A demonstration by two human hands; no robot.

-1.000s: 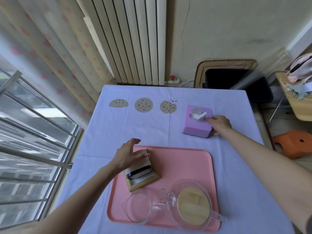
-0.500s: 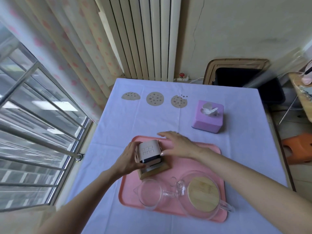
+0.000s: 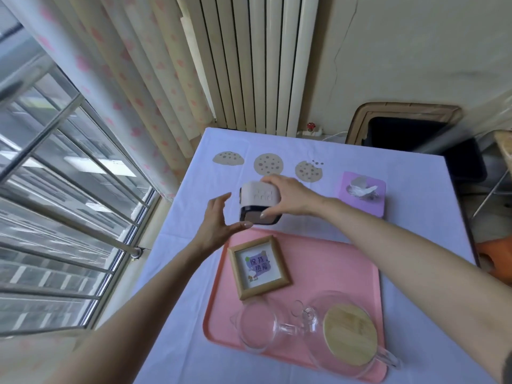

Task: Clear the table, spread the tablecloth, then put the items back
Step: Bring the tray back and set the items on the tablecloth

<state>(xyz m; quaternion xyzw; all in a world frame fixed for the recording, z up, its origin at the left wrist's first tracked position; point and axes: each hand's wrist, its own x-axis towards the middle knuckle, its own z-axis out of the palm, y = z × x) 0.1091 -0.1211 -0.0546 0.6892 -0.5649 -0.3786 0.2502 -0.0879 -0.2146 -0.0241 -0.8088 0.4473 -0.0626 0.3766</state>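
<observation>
A pale lilac tablecloth (image 3: 415, 245) with three cookie prints covers the table. My right hand (image 3: 291, 198) grips a small pink-and-black cube clock (image 3: 257, 200) from above, over the cloth just beyond the pink tray (image 3: 332, 261). My left hand (image 3: 219, 220) hovers open at the clock's left side, thumb near its lower edge. On the tray lie a small wooden picture frame (image 3: 259, 267), a glass cup (image 3: 257, 328) and a glass pitcher with a bamboo lid (image 3: 349, 333). A purple tissue box (image 3: 360, 195) stands at the right.
A radiator (image 3: 257, 65) and curtains (image 3: 124, 92) stand behind the table's far edge. A barred window (image 3: 55, 203) runs along the left. A dark chair (image 3: 401, 131) sits beyond the far right corner, an orange stool (image 3: 496, 253) at the right.
My right hand left the tissue box, came to the tray and took the clock. The clock has been lifted off the picture frame and carried forward past the tray; my left hand let go.
</observation>
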